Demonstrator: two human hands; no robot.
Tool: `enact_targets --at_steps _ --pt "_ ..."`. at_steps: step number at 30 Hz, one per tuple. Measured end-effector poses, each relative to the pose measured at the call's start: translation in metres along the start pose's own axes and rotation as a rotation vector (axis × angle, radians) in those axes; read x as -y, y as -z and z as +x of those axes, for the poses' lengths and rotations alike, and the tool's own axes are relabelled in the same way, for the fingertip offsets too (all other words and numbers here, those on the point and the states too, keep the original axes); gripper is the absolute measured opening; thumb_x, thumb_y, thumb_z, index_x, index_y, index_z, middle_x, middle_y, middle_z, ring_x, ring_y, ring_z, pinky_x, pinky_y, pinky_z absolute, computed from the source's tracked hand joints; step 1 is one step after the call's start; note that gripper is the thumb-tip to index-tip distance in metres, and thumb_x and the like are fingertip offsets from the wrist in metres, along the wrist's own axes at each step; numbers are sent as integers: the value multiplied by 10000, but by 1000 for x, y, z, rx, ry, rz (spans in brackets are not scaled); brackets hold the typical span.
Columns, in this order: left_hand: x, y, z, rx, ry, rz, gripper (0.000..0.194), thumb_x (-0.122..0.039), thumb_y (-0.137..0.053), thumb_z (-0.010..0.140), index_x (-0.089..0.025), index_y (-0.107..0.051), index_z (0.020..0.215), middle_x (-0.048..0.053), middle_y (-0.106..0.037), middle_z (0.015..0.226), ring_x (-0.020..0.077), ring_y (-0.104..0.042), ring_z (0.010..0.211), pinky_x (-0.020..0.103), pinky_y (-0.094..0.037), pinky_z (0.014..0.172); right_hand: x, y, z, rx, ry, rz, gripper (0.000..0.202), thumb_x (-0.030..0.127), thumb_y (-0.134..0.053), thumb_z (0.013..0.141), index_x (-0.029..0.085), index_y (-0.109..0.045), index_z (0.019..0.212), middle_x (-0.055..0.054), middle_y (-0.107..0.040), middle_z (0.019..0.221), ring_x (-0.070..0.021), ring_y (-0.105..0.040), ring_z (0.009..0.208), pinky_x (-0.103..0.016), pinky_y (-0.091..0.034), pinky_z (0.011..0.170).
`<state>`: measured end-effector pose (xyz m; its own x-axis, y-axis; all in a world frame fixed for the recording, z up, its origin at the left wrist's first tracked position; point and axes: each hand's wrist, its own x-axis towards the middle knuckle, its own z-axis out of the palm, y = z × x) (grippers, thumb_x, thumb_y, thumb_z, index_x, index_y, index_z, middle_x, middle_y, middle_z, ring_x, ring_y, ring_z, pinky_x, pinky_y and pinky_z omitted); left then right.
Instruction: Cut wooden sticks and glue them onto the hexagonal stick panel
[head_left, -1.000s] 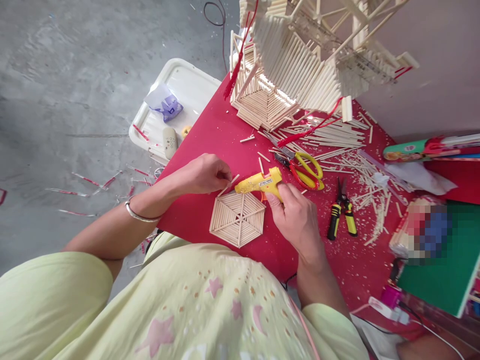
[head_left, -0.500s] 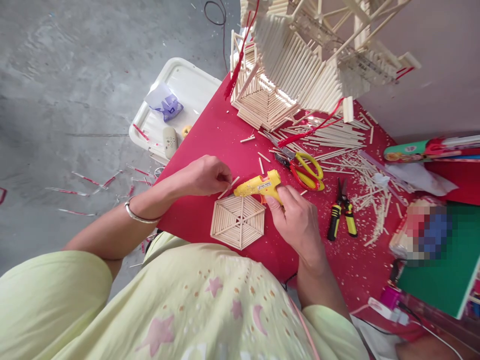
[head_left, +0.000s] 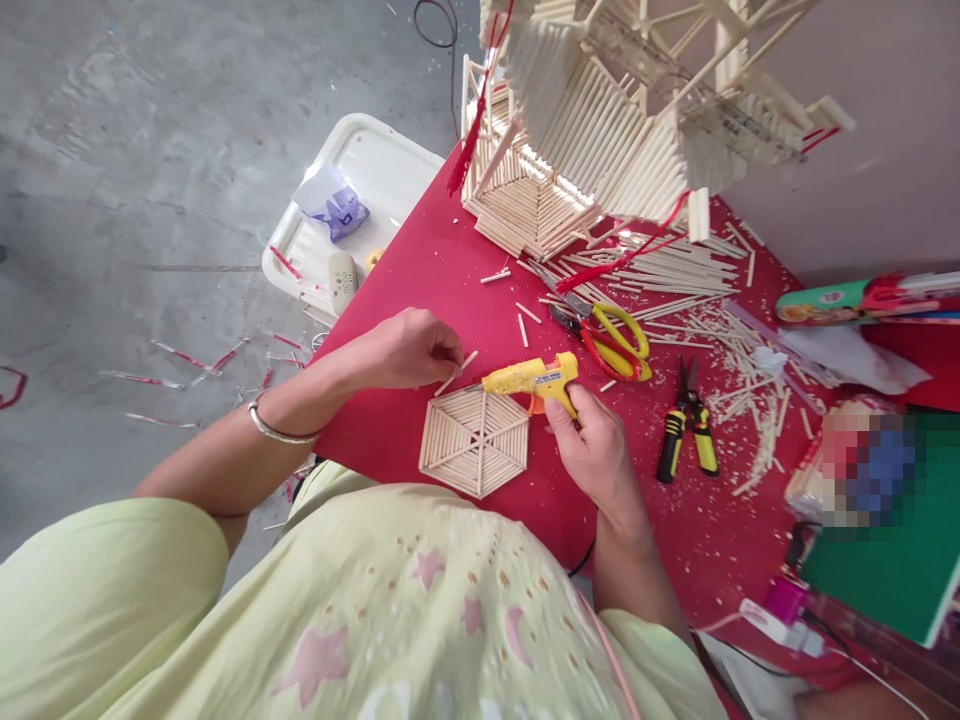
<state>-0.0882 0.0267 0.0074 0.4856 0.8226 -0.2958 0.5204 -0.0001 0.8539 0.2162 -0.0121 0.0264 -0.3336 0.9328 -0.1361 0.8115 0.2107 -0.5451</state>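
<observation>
Between the thumb and fingers of my left hand [head_left: 424, 350] is a short wooden stick [head_left: 457, 373], tilted above the far left edge of a flat hexagon of sticks [head_left: 474, 442]. The hexagon lies on the red tabletop, its sticks set in triangular sections around a small gap at the centre. A yellow glue gun [head_left: 529, 377] is gripped in my right hand [head_left: 592, 440], fingers wrapped around its handle. Its nozzle points left, over the hexagon's far edge and close to the stick; whether it touches anything I cannot tell.
A large stick-built lantern-like structure [head_left: 592, 120] with red tassels stands at the back. Scissors with yellow handles [head_left: 622, 330], black-and-yellow cutters [head_left: 688, 430] and many loose sticks [head_left: 660, 270] lie to the right. A white bin lid [head_left: 300, 205] is beyond the table's left edge.
My right hand has shifted the glue gun slightly right and towards me, so its nozzle now shows over the hexagon's edge. My left hand with the stick has hardly moved.
</observation>
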Motion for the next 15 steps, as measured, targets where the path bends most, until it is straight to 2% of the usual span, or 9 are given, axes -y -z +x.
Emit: enact_targets --at_steps 4,10,15 --pt "-1 0 1 -3 26 -10 165 -252 -621 747 -154 -749 716 -14 -644 559 90 -501 507 211 -342 514 -2 -11 -17 0 -89 143 320 548 -518 1039 246 -601 971 -75 -741 893 -245 -727 845 -320 -503 672" --pt "-2 -3 -4 -61 62 -21 187 -283 -646 724 -152 -776 752 -7 -665 571 112 -569 532 212 -378 531 0 -26 -37 -33 -133 182 369 578 -512 1031 233 -640 1056 -100 -758 949 -249 -742 865 -312 -518 651" --pt "6 -13 -19 -170 95 -61 217 -284 -631 734 -160 -782 829 3 -722 635 132 -635 572 212 -435 568 1 -31 -49 -68 -158 204 401 598 -513 1025 227 -652 1086 -99 -760 972 -236 -744 844 -300 -527 645"
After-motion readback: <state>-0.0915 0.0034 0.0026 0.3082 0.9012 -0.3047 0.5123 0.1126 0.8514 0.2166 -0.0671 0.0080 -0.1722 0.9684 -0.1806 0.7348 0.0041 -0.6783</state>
